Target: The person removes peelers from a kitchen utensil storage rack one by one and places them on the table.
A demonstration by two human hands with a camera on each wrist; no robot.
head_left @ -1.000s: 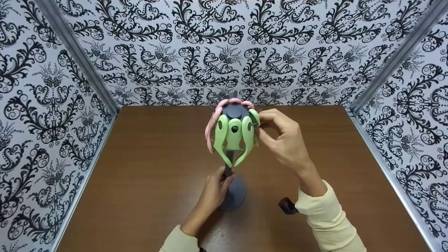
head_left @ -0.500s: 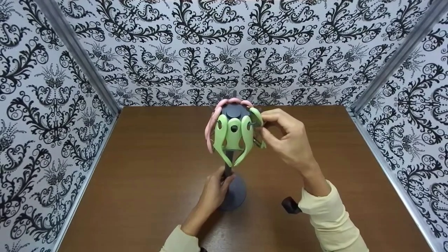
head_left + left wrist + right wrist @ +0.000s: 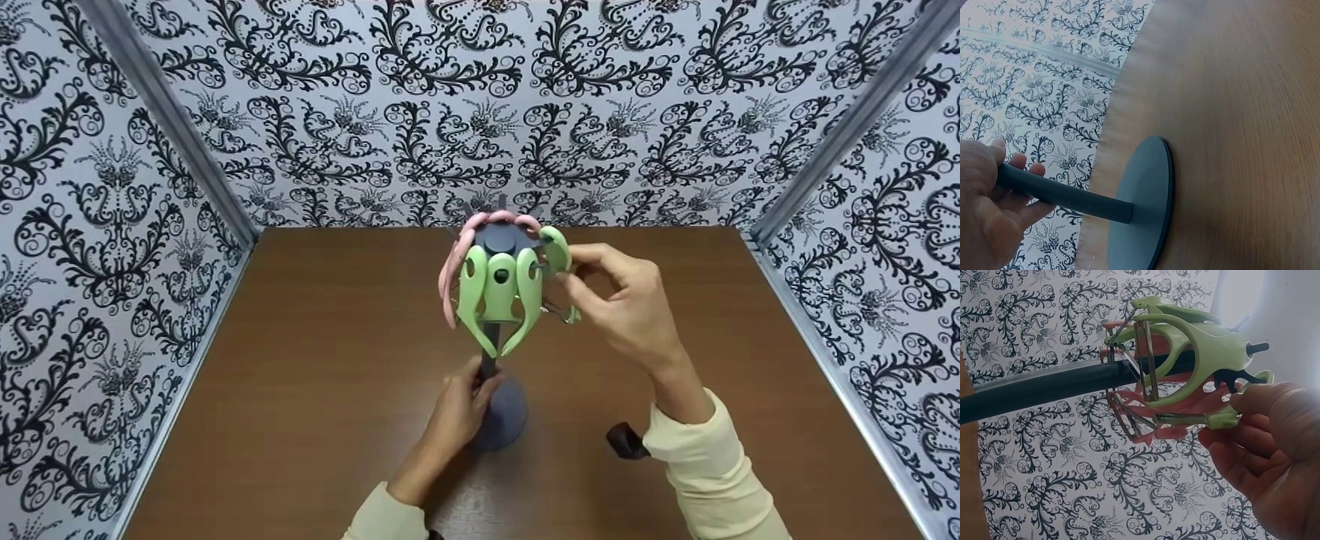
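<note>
A dark grey stand [image 3: 504, 420] carries several Y-shaped peelers on pegs around its top. Pink peelers [image 3: 454, 279] hang on the left and far side, green peelers [image 3: 499, 304] at the front. My left hand [image 3: 456, 412] grips the stand's pole [image 3: 1067, 196] above its round base [image 3: 1143, 202]. With thumb and fingertips my right hand [image 3: 630, 307] pinches the handle end of a green peeler [image 3: 556, 251] on the right, which stands out from its neighbours; a peg reaches toward it. In the right wrist view its blade [image 3: 1182, 418] points toward the pole, and the fingers partly cover its handle.
The stand rests on a brown wooden table [image 3: 337, 337]. Patterned panels [image 3: 480, 112] rise behind and at both sides, joined by metal strips [image 3: 172, 120]. A black device [image 3: 626, 441] sits by the right sleeve [image 3: 705, 450].
My right hand has moved slightly right, drawing the green peeler outward from the stand's head, so its blade now shows apart from the others. The left hand and stand have stayed put.
</note>
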